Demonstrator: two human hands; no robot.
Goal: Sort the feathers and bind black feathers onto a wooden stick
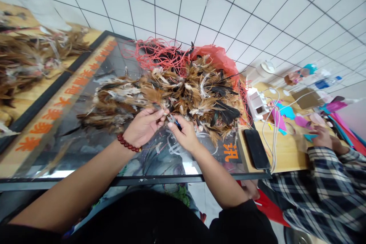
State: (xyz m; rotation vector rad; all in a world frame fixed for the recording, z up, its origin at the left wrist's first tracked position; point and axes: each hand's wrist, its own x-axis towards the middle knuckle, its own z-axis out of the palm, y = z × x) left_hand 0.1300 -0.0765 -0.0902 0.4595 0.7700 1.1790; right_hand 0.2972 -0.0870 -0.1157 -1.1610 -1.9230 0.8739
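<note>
My left hand (147, 124), with a dark red bead bracelet (128, 145) at the wrist, pinches a small thing between thumb and fingers; too little of it shows to name it. Close beside those fingertips, my right hand (184, 133) is closed around small blue-handled pliers (177, 124), their metal jaws pointing toward the left fingertips. Just beyond both hands lies a wide heap of brown, black and white feathers (185, 97), in bundles. Pink-red string (160, 55) tangles behind it, next to a red plastic bag (219, 59).
Under the heap is a glass-topped, black-framed board (103, 152) with orange characters. More feathers (31, 59) lie at left. To the right are a black phone (256, 148), a white power strip (257, 103) with cables, and a co-worker's hands (323, 137) among coloured pieces. A tiled wall stands behind.
</note>
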